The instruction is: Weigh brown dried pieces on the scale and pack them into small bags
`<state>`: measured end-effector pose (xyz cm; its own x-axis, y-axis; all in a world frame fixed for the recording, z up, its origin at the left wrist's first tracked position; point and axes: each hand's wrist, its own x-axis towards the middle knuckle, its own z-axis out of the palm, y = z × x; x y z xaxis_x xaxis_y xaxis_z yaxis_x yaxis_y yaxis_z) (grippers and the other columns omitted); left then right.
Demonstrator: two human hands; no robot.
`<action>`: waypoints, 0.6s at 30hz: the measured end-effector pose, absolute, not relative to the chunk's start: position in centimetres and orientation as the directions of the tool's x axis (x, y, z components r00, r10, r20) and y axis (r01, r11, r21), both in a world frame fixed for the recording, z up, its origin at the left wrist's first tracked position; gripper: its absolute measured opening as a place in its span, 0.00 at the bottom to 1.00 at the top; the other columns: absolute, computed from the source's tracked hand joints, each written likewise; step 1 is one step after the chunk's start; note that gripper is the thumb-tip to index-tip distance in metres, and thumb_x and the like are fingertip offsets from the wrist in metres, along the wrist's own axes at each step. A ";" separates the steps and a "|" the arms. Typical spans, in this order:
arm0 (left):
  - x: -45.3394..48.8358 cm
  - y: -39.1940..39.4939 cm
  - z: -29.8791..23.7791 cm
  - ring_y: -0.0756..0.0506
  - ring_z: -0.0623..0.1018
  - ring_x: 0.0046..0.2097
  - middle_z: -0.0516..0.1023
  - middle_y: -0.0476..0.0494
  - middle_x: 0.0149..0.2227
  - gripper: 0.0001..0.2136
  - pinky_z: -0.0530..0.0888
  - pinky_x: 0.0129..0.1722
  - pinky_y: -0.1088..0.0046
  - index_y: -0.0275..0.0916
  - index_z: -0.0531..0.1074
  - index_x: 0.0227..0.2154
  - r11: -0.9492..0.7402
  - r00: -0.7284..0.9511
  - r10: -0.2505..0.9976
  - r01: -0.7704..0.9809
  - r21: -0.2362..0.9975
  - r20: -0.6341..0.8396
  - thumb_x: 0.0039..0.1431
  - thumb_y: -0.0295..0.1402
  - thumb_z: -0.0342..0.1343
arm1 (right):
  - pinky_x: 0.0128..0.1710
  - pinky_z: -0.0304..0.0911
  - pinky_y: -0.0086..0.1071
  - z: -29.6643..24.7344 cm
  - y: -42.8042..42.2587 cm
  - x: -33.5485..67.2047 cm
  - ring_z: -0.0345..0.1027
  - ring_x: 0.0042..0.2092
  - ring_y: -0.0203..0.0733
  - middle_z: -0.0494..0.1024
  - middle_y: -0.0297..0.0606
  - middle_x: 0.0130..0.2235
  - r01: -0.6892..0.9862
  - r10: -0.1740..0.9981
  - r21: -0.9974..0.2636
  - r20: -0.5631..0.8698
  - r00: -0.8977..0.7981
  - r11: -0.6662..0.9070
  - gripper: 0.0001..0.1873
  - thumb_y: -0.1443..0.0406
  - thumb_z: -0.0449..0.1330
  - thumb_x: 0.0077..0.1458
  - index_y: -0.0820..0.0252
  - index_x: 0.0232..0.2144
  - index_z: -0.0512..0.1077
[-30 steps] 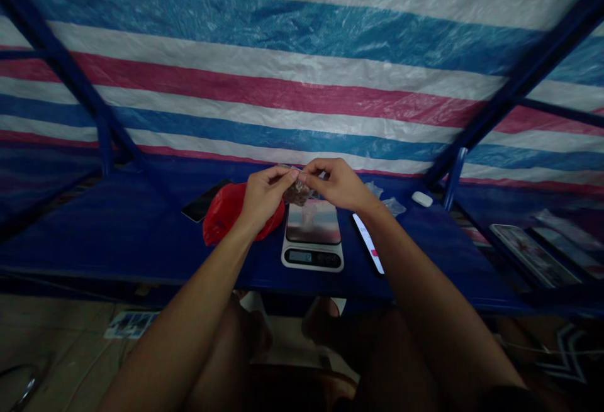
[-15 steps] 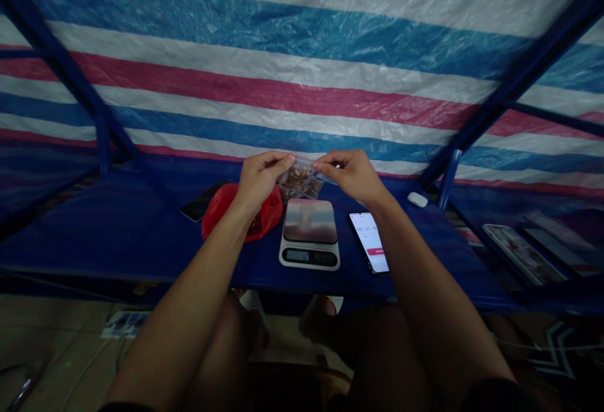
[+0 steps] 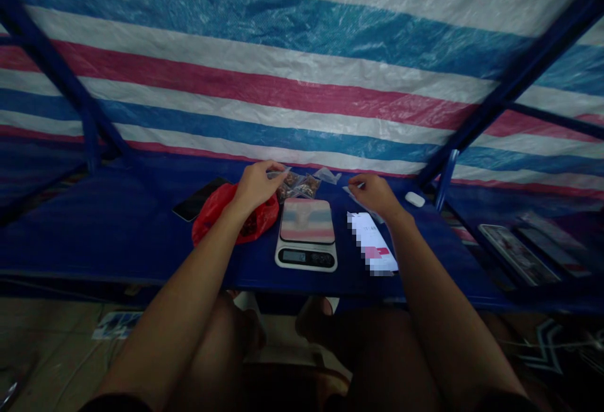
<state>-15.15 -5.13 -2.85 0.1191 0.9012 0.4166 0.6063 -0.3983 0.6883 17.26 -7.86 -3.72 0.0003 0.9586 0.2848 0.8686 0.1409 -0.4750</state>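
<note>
Zip bag (image 3: 296,185) of brown pieces, between the hands, its left edge pinched by the left hand (image 3: 257,185). Right hand (image 3: 372,195) apart, beside a clear plastic scrap (image 3: 353,190). Scale (image 3: 306,236) before the bag; red bag (image 3: 231,217) under the left wrist; phone (image 3: 372,242) below the right hand.

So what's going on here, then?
A person is sitting at a blue table with both bare hands over it. Their left hand is at a small clear plastic bag of brown pieces, which lies just behind a digital kitchen scale. Their right hand is off to the side, by a thin strip of clear plastic and above a phone with a blurred screen. A red plastic bag lies left of the scale.
</note>
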 end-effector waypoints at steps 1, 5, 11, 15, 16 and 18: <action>-15.6 -5.9 -2.3 0.39 0.84 0.49 0.88 0.40 0.46 0.10 0.77 0.55 0.64 0.40 0.84 0.42 -0.404 0.121 0.893 0.640 0.654 0.433 0.64 0.37 0.62 | 0.47 0.70 0.38 -3.6 -8.0 16.5 0.81 0.44 0.49 0.88 0.48 0.45 0.847 0.953 -0.490 0.298 -0.059 0.205 0.15 0.66 0.61 0.62 0.65 0.45 0.85; -18.1 -9.0 0.7 0.40 0.84 0.45 0.88 0.41 0.43 0.11 0.78 0.50 0.66 0.38 0.83 0.40 -0.388 0.145 0.895 0.722 0.573 0.423 0.65 0.37 0.57 | 0.46 0.71 0.36 -1.9 -9.0 12.7 0.80 0.43 0.46 0.88 0.43 0.43 0.683 0.886 -0.575 0.385 -0.260 0.450 0.13 0.64 0.60 0.65 0.61 0.42 0.85; -21.4 -12.7 2.1 0.35 0.84 0.51 0.86 0.37 0.49 0.13 0.78 0.53 0.59 0.40 0.83 0.45 -0.245 0.159 0.955 0.899 0.363 0.250 0.65 0.36 0.56 | 0.49 0.70 0.38 0.7 -12.5 6.0 0.79 0.46 0.45 0.87 0.42 0.46 0.533 0.710 -0.472 0.512 -0.483 0.702 0.12 0.68 0.59 0.66 0.59 0.45 0.83; -23.2 -13.5 1.5 0.24 0.76 0.63 0.75 0.25 0.65 0.33 0.76 0.58 0.48 0.38 0.72 0.64 0.042 -0.098 0.950 0.981 0.189 0.296 0.58 0.46 0.66 | 0.61 0.66 0.40 0.7 -14.5 1.0 0.76 0.56 0.47 0.84 0.48 0.55 0.408 0.518 -0.328 0.417 -0.746 0.852 0.21 0.74 0.56 0.63 0.66 0.55 0.80; -23.7 -13.5 1.4 0.23 0.78 0.61 0.76 0.23 0.63 0.35 0.77 0.56 0.48 0.37 0.70 0.65 0.112 -0.153 0.961 0.977 0.182 0.230 0.57 0.48 0.66 | 0.62 0.64 0.41 0.4 -14.7 0.0 0.74 0.58 0.49 0.83 0.49 0.56 0.392 0.475 -0.280 0.366 -0.800 0.876 0.23 0.75 0.58 0.61 0.68 0.56 0.79; -24.5 -13.3 1.3 0.25 0.82 0.54 0.82 0.26 0.56 0.29 0.79 0.50 0.52 0.39 0.73 0.61 0.168 -0.182 0.981 0.968 0.185 0.064 0.60 0.47 0.63 | 0.63 0.63 0.44 -0.3 -14.6 -1.4 0.72 0.58 0.53 0.84 0.50 0.55 0.416 0.446 -0.165 0.253 -0.858 0.894 0.23 0.75 0.60 0.58 0.68 0.55 0.80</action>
<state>-24.49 -13.26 1.31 -0.1823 0.9812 0.0638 0.9682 0.1679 0.1854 -1.39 -14.59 -0.26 -0.8585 0.4462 0.2530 0.4160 0.8942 -0.1655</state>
